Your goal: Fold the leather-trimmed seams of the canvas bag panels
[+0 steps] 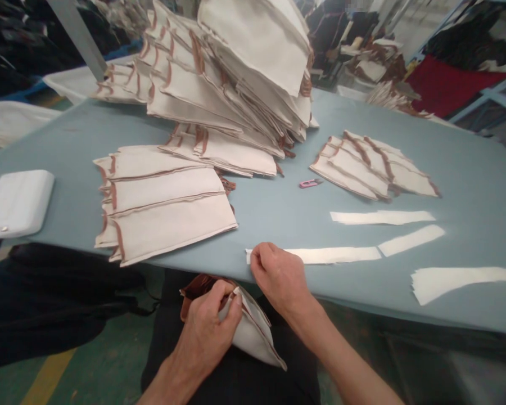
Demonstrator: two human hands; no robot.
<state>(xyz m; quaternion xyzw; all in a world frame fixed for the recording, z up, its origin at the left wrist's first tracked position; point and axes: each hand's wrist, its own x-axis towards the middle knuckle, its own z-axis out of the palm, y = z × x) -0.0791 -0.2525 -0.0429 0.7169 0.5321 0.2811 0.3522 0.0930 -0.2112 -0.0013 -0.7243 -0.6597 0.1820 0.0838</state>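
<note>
My left hand [208, 323] is closed on a cream fabric pouch [255, 334] with brown lining and brown-bound edges. The pouch is tilted over my lap, below the table edge, and thumb and forefinger pinch its upper rim. A small white bit shows at those fingertips. Over the table's front edge, my right hand [280, 275] has its fingers pressed together at the left end of a white strip [337, 255]. The hand covers part of that strip, and its fingertips are partly hidden.
Cream pouches [168, 205] lie overlapped on the blue-grey table [278, 216], left of my hands. Behind them rises a tall pile [253, 50]. Pink thread snips [310, 183] lie near a smaller group [373, 166]. Other white strips [382, 217] and a white box [19, 202] are on the table.
</note>
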